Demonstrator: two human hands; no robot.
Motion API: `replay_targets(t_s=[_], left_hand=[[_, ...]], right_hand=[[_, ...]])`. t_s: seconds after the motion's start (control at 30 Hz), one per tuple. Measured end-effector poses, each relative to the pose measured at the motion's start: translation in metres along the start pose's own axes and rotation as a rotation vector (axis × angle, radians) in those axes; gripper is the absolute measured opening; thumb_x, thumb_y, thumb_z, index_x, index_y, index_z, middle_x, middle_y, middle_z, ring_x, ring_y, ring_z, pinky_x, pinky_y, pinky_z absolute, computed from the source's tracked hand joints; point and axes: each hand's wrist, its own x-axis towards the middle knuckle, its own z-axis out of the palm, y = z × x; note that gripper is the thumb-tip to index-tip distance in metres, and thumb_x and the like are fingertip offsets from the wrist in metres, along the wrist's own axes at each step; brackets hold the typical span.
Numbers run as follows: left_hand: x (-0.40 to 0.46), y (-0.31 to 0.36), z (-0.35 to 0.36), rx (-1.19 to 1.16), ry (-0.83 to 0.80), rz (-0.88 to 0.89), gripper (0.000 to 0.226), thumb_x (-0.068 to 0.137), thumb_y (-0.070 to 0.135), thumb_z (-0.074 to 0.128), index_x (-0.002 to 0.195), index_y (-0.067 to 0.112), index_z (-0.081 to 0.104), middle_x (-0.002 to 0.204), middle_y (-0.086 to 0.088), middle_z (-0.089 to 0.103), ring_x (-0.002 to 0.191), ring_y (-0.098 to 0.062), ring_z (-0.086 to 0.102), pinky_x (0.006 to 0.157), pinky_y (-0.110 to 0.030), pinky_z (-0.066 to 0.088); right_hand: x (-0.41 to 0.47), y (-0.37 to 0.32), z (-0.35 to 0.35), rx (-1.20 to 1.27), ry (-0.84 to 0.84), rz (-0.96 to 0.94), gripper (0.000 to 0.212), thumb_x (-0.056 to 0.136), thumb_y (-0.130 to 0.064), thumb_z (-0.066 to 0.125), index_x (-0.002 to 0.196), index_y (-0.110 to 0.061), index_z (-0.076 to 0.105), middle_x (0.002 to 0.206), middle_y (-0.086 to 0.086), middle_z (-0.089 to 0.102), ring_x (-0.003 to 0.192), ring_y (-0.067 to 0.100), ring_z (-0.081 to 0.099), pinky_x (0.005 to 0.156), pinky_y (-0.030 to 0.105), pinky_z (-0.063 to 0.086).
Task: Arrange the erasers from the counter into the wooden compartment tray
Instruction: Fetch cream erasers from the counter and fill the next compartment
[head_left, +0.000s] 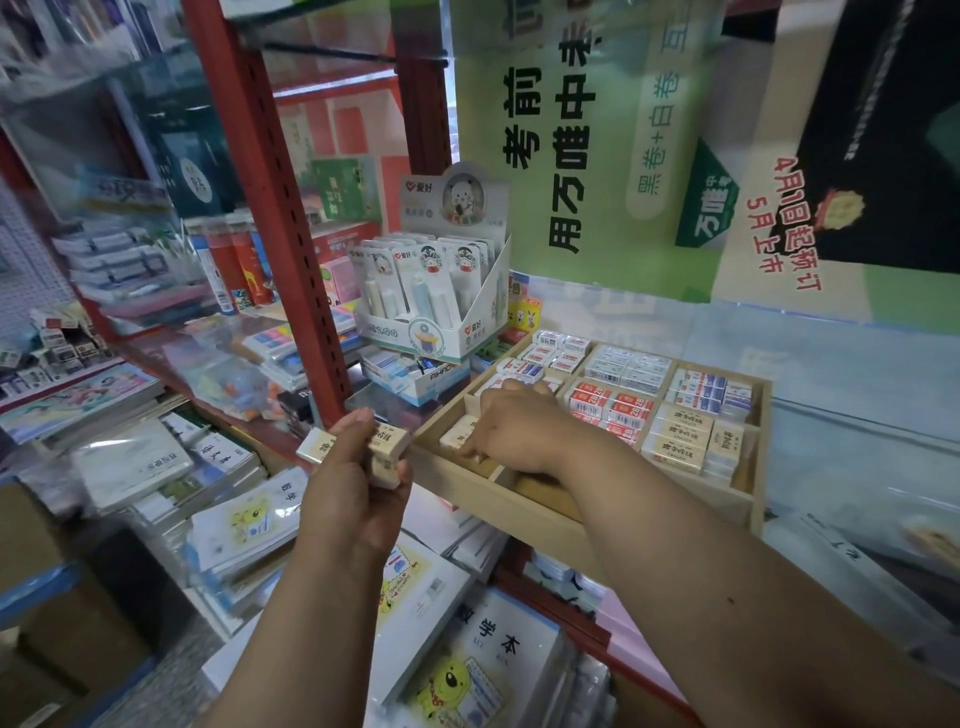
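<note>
Light wooden compartment tray mostly filled. Right hand fingers pressed a cream paper-sleeved eraser into the near-left compartment; left hand gripped several cream erasers left to place.

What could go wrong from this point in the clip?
The left hand holds several cream erasers in one loose grip outside the wooden tray, so one may drop onto the notebooks below. The right hand, pressing an eraser into the near-left compartment, could seat it crooked.
</note>
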Motion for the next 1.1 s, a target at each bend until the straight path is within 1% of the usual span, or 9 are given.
replay_targets(t_s=[0.17,0.33,0.4,0.47,0.6,0.67,0.83,1.0,1.1], left_hand=[[0.000,-0.002,0.000,0.051,-0.002,-0.026,0.002,0.093,0.022,0.061,0.094,0.022,0.059,0.066,0.000,0.069,0.072,-0.017,0.063,0.046,-0.018,0.043],[0.008,-0.002,0.012,0.190,-0.056,0.024,0.005,0.094,0.023,0.060,0.099,0.023,0.059,0.071,0.000,0.065,0.051,-0.010,0.061,0.041,-0.017,0.042],[0.012,-0.004,0.019,0.230,-0.073,0.045,0.009,0.094,0.024,0.060,0.103,0.022,0.059,0.072,-0.002,0.066,0.050,-0.011,0.062,0.041,-0.018,0.041],[0.014,-0.007,0.025,0.266,-0.094,0.051,0.014,0.094,0.027,0.061,0.105,0.020,0.059,0.071,-0.004,0.065,0.047,-0.012,0.059,0.040,-0.017,0.039],[0.020,-0.008,0.026,0.330,-0.131,0.045,0.025,0.093,0.039,0.060,0.104,0.016,0.060,0.076,-0.006,0.065,0.048,-0.012,0.056,0.040,-0.016,0.036],[0.021,-0.007,0.025,0.368,-0.152,0.021,0.032,0.093,0.045,0.056,0.105,0.016,0.063,0.079,-0.006,0.065,0.051,-0.012,0.056,0.040,-0.017,0.035],[0.022,-0.003,0.019,0.328,-0.085,0.003,0.039,0.093,0.054,0.051,0.104,0.017,0.062,0.087,-0.008,0.061,0.055,-0.013,0.056,0.039,-0.017,0.036],[0.025,0.004,0.005,0.215,-0.043,0.033,0.043,0.094,0.059,0.043,0.092,0.018,0.056,0.060,-0.004,0.059,0.052,-0.015,0.053,0.040,-0.018,0.034],[0.027,0.007,-0.003,0.183,-0.032,0.026,0.044,0.096,0.058,0.042,0.083,0.019,0.058,0.067,-0.004,0.056,0.052,-0.015,0.054,0.044,-0.019,0.034]], right_hand=[[-0.008,-0.004,-0.006,0.068,0.031,-0.036,0.036,0.084,-0.049,0.054,0.109,-0.025,0.063,0.114,-0.002,0.053,0.115,0.020,0.041,0.100,0.041,0.030],[-0.030,-0.014,-0.019,0.810,0.066,-0.289,0.033,0.077,-0.022,0.078,0.107,-0.022,0.065,0.091,-0.007,0.063,0.085,0.008,0.056,0.076,0.022,0.046],[-0.032,-0.016,-0.019,0.908,0.054,-0.324,0.039,0.071,-0.009,0.081,0.103,-0.021,0.062,0.091,-0.005,0.063,0.083,0.008,0.057,0.074,0.019,0.049],[-0.030,-0.018,-0.018,0.921,0.080,-0.337,0.040,0.068,-0.001,0.081,0.097,-0.022,0.063,0.089,-0.003,0.064,0.083,0.010,0.057,0.081,0.027,0.052],[-0.029,-0.016,-0.020,0.902,0.156,-0.327,0.034,0.067,-0.009,0.084,0.089,-0.030,0.070,0.099,0.009,0.070,0.089,0.025,0.065,0.091,0.042,0.053],[-0.028,-0.015,-0.019,0.923,0.184,-0.334,0.028,0.072,-0.008,0.080,0.092,-0.027,0.072,0.101,0.010,0.071,0.089,0.024,0.068,0.090,0.039,0.055],[-0.029,-0.007,-0.029,1.167,0.244,-0.289,0.012,0.081,0.002,0.068,0.090,-0.006,0.069,0.067,0.000,0.071,0.063,0.010,0.067,0.069,0.020,0.057],[-0.030,0.006,-0.028,0.876,0.073,-0.196,0.019,0.080,-0.004,0.071,0.099,-0.008,0.072,0.086,0.007,0.073,0.077,0.014,0.069,0.081,0.026,0.056],[-0.029,0.005,-0.024,0.683,0.048,-0.183,0.022,0.077,-0.007,0.075,0.097,-0.016,0.075,0.088,-0.007,0.071,0.085,0.008,0.065,0.086,0.024,0.051]])
